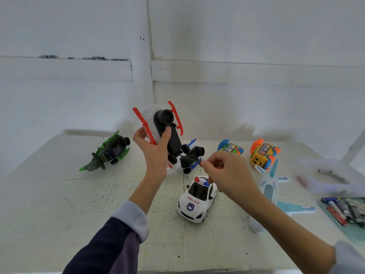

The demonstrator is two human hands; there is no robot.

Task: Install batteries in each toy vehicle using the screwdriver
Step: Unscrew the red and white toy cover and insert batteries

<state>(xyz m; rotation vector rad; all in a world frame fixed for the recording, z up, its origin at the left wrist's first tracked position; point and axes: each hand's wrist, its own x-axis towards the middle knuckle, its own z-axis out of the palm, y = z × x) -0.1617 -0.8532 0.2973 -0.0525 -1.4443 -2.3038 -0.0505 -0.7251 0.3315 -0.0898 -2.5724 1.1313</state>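
My left hand holds a white toy helicopter with red skids up above the table, its black underside turned toward me. My right hand grips a small screwdriver by its handle, the thin shaft pointing left at the lower end of the black underside. A white police car stands on the table below my right hand. A tray of batteries lies at the right edge.
A green toy helicopter lies upside down at the left. A blue-skid toy sits behind the screwdriver. A green bus and a yellow bus stand at the back right, with a white-and-blue airplane and a clear bag.
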